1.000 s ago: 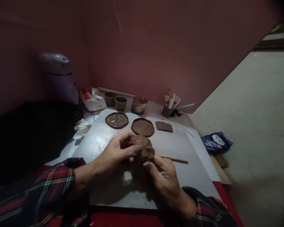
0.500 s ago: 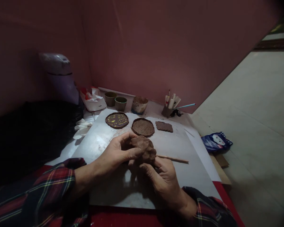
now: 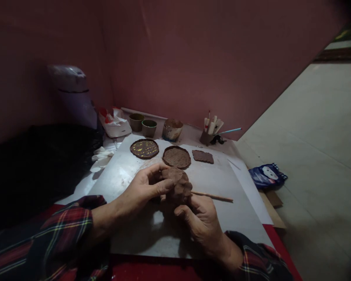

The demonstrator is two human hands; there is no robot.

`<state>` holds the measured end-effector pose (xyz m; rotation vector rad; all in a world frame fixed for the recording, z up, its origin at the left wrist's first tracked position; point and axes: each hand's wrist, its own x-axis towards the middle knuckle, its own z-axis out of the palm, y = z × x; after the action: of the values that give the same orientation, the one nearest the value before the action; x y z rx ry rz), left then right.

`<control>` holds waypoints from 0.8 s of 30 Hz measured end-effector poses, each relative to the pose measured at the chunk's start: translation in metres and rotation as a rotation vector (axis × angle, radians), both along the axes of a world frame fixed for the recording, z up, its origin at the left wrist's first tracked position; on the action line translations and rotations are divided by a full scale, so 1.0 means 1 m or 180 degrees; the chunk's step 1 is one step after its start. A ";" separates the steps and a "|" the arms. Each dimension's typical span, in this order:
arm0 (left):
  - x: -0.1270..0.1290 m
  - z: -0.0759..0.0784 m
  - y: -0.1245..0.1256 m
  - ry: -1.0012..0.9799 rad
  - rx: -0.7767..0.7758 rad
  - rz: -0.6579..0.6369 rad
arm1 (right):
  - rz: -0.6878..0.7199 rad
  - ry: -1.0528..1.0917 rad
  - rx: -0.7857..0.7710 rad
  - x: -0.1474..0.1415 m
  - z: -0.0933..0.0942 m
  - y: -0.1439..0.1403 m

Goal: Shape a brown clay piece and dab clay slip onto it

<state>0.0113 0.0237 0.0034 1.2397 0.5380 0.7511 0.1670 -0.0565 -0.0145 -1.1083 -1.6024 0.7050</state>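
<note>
Head cam, only view here: both hands are working a lumpy brown ball of clay (image 3: 178, 184) held just above the big white sheet of paper (image 3: 222, 187) covering the table. The left hand (image 3: 143, 187) is wrapping its curled fingers around the lump's left side, thumb pressing along the front. The right hand (image 3: 200, 220) is cupping it from below and the right, fingers bent and squeezing in. A thin wooden stick (image 3: 212, 196) is lying on the paper just right of the clay. Further back three flat pieces are sitting in a row: a dark round clay disc with yellow dots (image 3: 144, 148), a plain round brown clay disc (image 3: 176, 157), and a small rectangular clay slab (image 3: 202, 156).
</note>
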 end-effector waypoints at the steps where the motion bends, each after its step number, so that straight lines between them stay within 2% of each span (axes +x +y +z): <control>1: 0.000 0.000 0.000 -0.0019 -0.0021 -0.0010 | 0.0021 0.0039 0.0002 0.000 0.000 0.000; 7: 0.002 -0.002 0.000 -0.0004 0.0104 0.0142 | 0.0020 0.0057 -0.0018 -0.003 0.003 0.000; 10: 0.002 -0.002 0.000 0.0001 0.0089 0.0109 | -0.0074 -0.0024 0.0058 -0.004 0.003 -0.001; 24: 0.001 -0.004 0.002 -0.0053 0.0152 0.0039 | 0.0044 -0.0199 0.0075 -0.002 0.004 -0.003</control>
<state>0.0120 0.0253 -0.0001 1.2741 0.5170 0.7878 0.1646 -0.0590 -0.0104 -1.1127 -1.6686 0.6649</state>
